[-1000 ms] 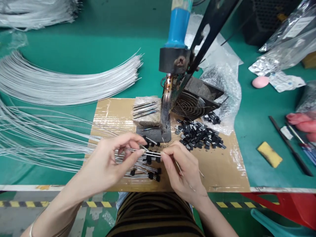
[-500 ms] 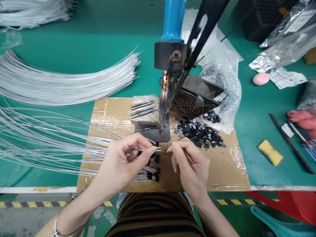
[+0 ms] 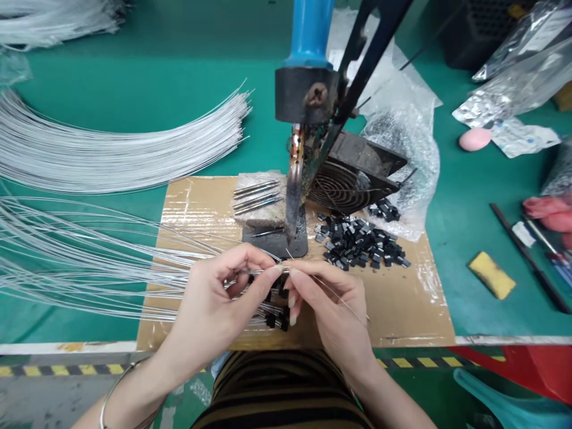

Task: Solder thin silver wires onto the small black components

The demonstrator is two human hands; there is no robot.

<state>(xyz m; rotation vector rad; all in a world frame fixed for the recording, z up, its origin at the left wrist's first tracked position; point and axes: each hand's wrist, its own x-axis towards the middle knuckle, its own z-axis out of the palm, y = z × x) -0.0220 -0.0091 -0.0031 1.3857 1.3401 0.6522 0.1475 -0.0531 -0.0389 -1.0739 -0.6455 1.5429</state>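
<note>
My left hand (image 3: 230,292) is closed, pinching a thin grey wire (image 3: 257,271) near its end between thumb and forefinger. The fingertips of my right hand (image 3: 328,292) meet it just below the soldering iron tip (image 3: 290,229), apparently gripping the wire's bare end. A fine strand of solder wire (image 3: 337,298) runs through my right hand, and its tip sticks up above the forefinger. Under my hands lie wires with black connectors (image 3: 277,319) on their ends, partly hidden by my fingers.
A blue-handled soldering iron (image 3: 310,33) hangs on a black stand over brown cardboard (image 3: 402,298). Behind it are a fan (image 3: 344,185) and loose black connectors (image 3: 360,241). A wire bundle (image 3: 125,152) lies left; a yellow sponge (image 3: 491,274) lies right.
My right hand has moved left, and its fingertips now meet those of my left hand at the wire's end. My left hand has stayed almost in place.
</note>
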